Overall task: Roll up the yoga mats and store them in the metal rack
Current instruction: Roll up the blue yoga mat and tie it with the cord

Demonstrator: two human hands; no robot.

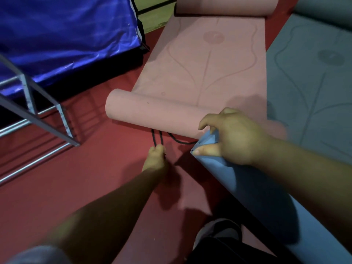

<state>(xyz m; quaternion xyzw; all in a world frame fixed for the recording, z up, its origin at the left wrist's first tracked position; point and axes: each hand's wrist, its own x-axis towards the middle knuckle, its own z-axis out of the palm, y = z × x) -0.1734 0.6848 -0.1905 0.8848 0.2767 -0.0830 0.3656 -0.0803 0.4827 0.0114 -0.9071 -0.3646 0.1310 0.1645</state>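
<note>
A pink yoga mat [205, 73] lies on the red floor, its near end curled into a roll [152, 113] and its far end also curled. A black cord [158, 138] runs out from under the near roll. My left hand [155, 159] pinches the cord's two strands just in front of the roll. My right hand [232, 138] grips the top end of a rolled blue mat [257, 195] that slants toward the lower right. A grey-green mat [314, 82] lies flat to the right. The metal rack [38, 115] stands at the left.
A shiny blue tarp-covered block [66, 35] sits behind the rack at upper left. A strip of green floor [154, 20] shows beyond it. My shoe [217, 233] is at the bottom, beside the blue roll. Red floor [95, 178] spreads between rack and mats.
</note>
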